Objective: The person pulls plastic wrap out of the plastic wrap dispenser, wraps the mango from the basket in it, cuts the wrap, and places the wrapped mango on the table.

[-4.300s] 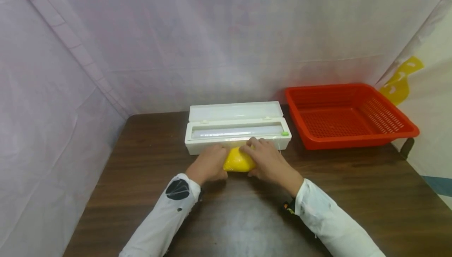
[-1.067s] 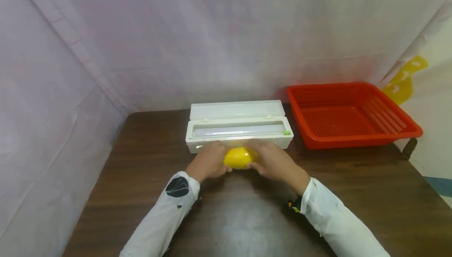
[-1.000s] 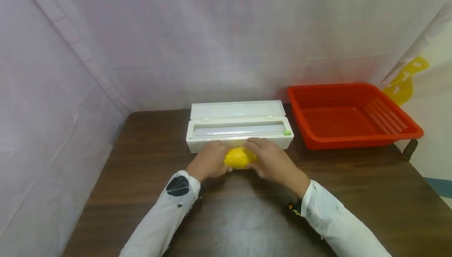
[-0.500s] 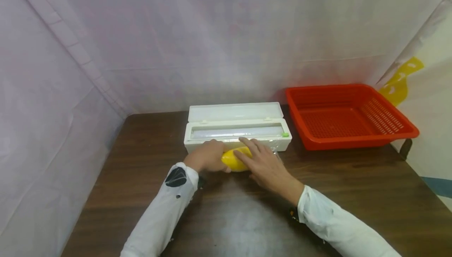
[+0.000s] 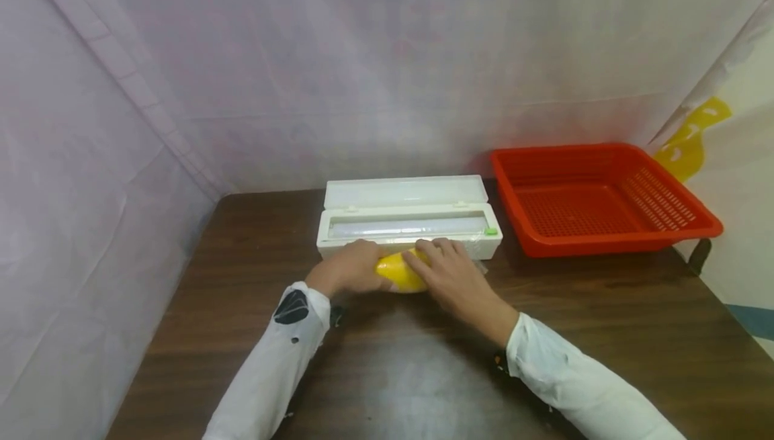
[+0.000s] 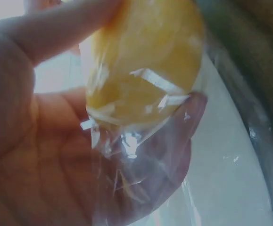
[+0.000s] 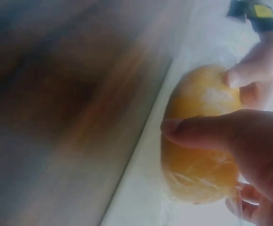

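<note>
A yellow oval fruit (image 5: pixel 401 273), wrapped in clear cling film, is held between both hands in front of the white dispenser box; its exact kind is unclear. My left hand (image 5: pixel 351 269) grips its left end, thumb along one side and fingers on the other. The right hand (image 5: pixel 453 279) holds the right end, with the thumb (image 7: pixel 197 132) across the fruit and fingers over the far side. Loose cling film (image 6: pixel 136 174) bunches off one end, across the left palm. Another bit of film (image 5: pixel 480 267) sticks out beyond the right hand.
The white cling film dispenser (image 5: pixel 324 244) stands behind the hands, its lid (image 5: pixel 405 191) up, a film roll (image 5: pixel 405 227) inside and a green slider (image 5: pixel 491 231) at the right. A red plastic basket (image 5: pixel 605 245) stands at the right on the brown wooden table (image 5: pixel 254 252).
The fruit has turned from lying straight across to a tilt and shifted slightly left. My right hand has shifted its hold, its fingers now over the top. Loose film shows at the right.
</note>
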Demonstrator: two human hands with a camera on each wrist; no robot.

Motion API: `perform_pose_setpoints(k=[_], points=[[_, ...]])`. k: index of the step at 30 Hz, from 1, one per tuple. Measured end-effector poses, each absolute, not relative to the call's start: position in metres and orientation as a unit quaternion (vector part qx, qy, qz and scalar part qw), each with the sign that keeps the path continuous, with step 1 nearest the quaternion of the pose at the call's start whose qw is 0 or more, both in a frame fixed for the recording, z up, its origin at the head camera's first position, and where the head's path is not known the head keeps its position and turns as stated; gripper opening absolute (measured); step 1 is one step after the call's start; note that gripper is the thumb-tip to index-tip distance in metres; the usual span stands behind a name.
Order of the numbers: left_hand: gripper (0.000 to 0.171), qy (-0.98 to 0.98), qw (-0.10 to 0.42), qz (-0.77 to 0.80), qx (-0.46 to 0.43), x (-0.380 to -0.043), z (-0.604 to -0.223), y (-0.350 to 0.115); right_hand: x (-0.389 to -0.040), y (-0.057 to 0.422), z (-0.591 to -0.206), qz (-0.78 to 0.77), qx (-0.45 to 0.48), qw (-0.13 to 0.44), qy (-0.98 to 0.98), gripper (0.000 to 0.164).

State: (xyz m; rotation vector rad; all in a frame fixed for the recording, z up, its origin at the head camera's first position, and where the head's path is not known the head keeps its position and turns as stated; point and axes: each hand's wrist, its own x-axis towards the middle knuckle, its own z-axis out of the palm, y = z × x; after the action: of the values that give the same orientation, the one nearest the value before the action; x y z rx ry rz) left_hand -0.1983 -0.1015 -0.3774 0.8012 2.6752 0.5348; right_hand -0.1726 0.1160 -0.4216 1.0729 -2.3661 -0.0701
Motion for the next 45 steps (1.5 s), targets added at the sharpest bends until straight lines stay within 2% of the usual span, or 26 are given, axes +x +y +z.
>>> perform_pose_setpoints(k=[5, 14, 21, 26, 35, 45], points=[[0.041, 0.932, 0.088, 0.217, 0.275, -0.187, -0.381, -0.102, -0.175, 0.118, -0.416, -0.007, 0.397, 0.255, -0.882, 0.066], [0.071, 0.967, -0.003, 0.101, 0.236, -0.168, -0.384, -0.098, -0.178, 0.122, -0.415, 0.025, 0.406, 0.264, -0.875, 0.068], [0.071, 0.974, -0.062, 0.031, 0.216, -0.165, -0.388, -0.092, -0.179, 0.121, -0.414, 0.032, 0.404, 0.261, -0.876, 0.071], [0.067, 0.975, -0.108, -0.033, 0.192, -0.162, -0.388, -0.088, -0.179, 0.12, -0.413, 0.046, 0.408, 0.237, -0.881, 0.076], [0.075, 0.971, -0.109, -0.022, 0.21, -0.162, -0.392, -0.088, -0.183, 0.12, -0.412, 0.042, 0.398, 0.197, -0.895, 0.078], [0.062, 0.974, -0.096, -0.034, 0.201, -0.164, -0.397, -0.082, -0.183, 0.123, -0.416, 0.083, 0.393, 0.162, -0.901, 0.076]])
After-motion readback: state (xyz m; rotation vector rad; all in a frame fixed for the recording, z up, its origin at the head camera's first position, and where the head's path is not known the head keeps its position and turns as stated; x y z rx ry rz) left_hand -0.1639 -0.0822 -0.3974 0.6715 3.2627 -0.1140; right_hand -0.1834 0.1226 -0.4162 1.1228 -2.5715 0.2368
